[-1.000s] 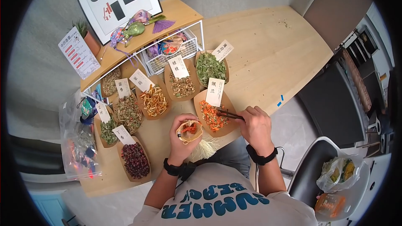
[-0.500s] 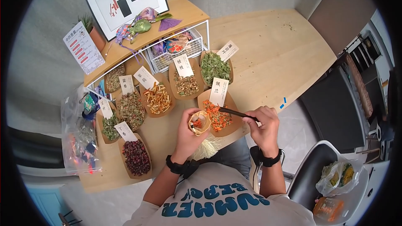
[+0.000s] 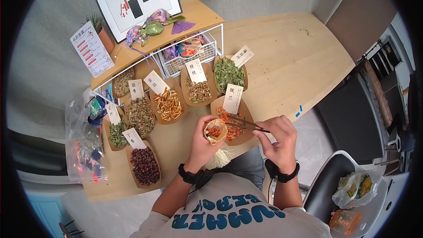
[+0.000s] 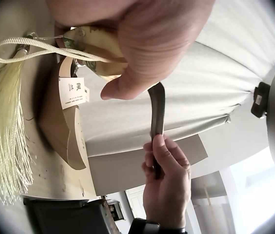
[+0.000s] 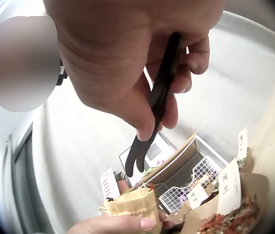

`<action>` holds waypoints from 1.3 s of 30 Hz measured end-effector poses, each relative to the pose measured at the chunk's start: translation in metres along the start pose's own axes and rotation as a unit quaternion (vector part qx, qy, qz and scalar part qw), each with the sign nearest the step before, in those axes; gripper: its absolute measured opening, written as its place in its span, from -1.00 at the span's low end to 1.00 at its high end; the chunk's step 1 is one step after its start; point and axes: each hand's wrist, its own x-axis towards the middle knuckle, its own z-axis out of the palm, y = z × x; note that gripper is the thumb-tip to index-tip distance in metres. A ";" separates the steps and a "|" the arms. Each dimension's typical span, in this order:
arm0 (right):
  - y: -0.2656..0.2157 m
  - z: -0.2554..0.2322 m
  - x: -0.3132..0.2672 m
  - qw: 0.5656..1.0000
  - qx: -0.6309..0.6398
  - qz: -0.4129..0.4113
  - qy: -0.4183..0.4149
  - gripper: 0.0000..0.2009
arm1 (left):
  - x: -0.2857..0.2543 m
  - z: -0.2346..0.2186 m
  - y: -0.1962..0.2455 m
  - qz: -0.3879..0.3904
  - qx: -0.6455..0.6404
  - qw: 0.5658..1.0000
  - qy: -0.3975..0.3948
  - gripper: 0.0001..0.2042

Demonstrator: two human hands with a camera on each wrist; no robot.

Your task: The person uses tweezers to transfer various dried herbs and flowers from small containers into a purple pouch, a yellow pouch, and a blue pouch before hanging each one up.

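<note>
My left hand holds a small yellow drawstring pouch, its mouth facing up with orange bits inside. A cord loop and a pale yellow tassel hang from the pouch. Dark tweezers are pinched in my right hand. Their tips point toward the pouch mouth; in the right wrist view they stand slightly apart with nothing visible between them. Just beyond the pouch, a paper tray holds dried orange-and-green herb pieces and a label card.
Several more labelled herb trays surround the hands, including one of dark red buds and one of green leaves. A wooden shelf with a wire basket stands behind. A plastic bag lies at the left.
The tweezers have come up from the orange herb tray and moved toward the pouch. The left hand has shifted slightly right with the pouch. More orange bits show in its mouth.
</note>
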 end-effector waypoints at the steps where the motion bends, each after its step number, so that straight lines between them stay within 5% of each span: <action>1: 0.003 0.000 -0.001 1.000 -0.009 0.021 0.008 -0.79 | 0.000 0.001 0.001 0.001 0.006 1.000 -0.005 -0.43; 12: 0.018 0.008 -0.010 1.000 -0.009 0.028 -0.002 -0.83 | -0.001 -0.002 -0.006 0.021 0.036 0.999 0.000 -0.43; 17: 0.030 0.019 -0.005 0.998 -0.046 0.051 0.005 -0.82 | -0.006 -0.020 -0.019 -0.005 -0.009 0.997 0.073 -0.48; 21: 0.032 0.035 0.010 0.991 -0.105 0.014 -0.079 -0.83 | -0.013 -0.026 -0.012 -0.030 -0.016 0.996 0.085 -0.51; 29: 0.032 0.028 0.012 0.985 -0.124 0.045 -0.113 -0.85 | -0.020 -0.027 -0.010 -0.076 -0.017 0.997 -0.021 -0.57; 39: 0.031 0.049 0.008 0.976 -0.169 -0.004 -0.140 -0.81 | -0.015 -0.025 -0.013 -0.079 -0.012 0.995 -0.064 -0.57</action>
